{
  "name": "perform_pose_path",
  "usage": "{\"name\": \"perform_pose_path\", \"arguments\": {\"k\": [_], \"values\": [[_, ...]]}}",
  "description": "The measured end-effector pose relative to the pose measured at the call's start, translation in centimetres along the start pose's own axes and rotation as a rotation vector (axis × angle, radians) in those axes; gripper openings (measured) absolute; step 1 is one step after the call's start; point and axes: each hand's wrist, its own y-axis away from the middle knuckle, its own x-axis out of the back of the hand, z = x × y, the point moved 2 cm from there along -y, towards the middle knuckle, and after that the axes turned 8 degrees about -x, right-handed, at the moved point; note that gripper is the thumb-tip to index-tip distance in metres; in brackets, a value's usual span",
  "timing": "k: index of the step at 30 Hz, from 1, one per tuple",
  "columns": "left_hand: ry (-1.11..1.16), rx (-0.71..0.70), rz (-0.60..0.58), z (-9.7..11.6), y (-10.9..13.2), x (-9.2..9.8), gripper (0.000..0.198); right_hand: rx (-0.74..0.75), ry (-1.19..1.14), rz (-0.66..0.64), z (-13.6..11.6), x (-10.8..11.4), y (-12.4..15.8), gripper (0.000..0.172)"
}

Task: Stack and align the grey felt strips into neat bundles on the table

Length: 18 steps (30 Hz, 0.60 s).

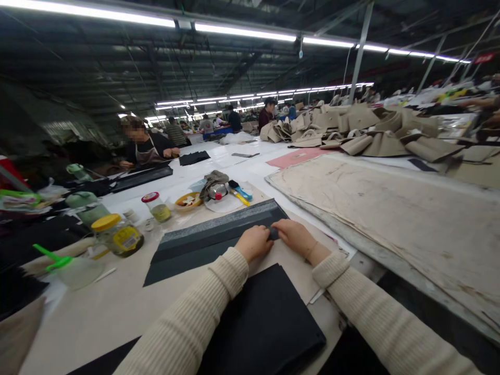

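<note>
A long dark panel (207, 245), with a grey speckled strip along its far side, lies on the beige sheet in front of me. My left hand (255, 242) is closed at its right end, fingers curled on the near edge. Just beside it, my right hand (292, 237) is closed too, with bent fingers at the same end. Between the two hands shows a small dark folded bit (274, 233), apparently the panel's edge; the fingertips are partly hidden. Beneath my forearms rests a stack of black panels (269, 323).
Left of the panel stand a yellow-lidded jar (119, 237), a red-lidded jar (156, 207) and a green-handled container (74, 268). Brushes (240, 194) lie behind it. A cloth-covered board (390, 219) and piled beige pieces (351, 125) are at right. A co-worker (146, 143) sits at far left.
</note>
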Motion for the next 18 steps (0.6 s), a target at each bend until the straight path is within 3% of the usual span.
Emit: {"name": "perform_pose_path", "arguments": {"k": [5, 9, 11, 15, 18], "values": [[-0.012, 0.019, 0.019, 0.5, -0.6, -0.3, 0.021, -0.171, -0.304, 0.304, 3.1, 1.0, -0.4, 0.026], [0.009, 0.095, 0.086, -0.6, -0.5, -0.7, 0.024, -0.183, -0.390, 0.404, 3.9, 1.5, -0.5, 0.024], [0.135, 0.181, 0.184, -1.8, -0.2, -1.2, 0.026, -0.184, -0.390, 0.426, 3.8, 1.7, -0.5, 0.022], [0.581, 0.346, 0.459, -3.6, 0.6, -2.4, 0.026, -0.172, -0.269, 0.282, 3.1, 1.3, -0.6, 0.024], [0.562, 0.256, 0.509, -3.1, 0.8, -2.5, 0.025, -0.030, -0.169, 0.059, 2.3, 0.4, -0.7, 0.021]]}}
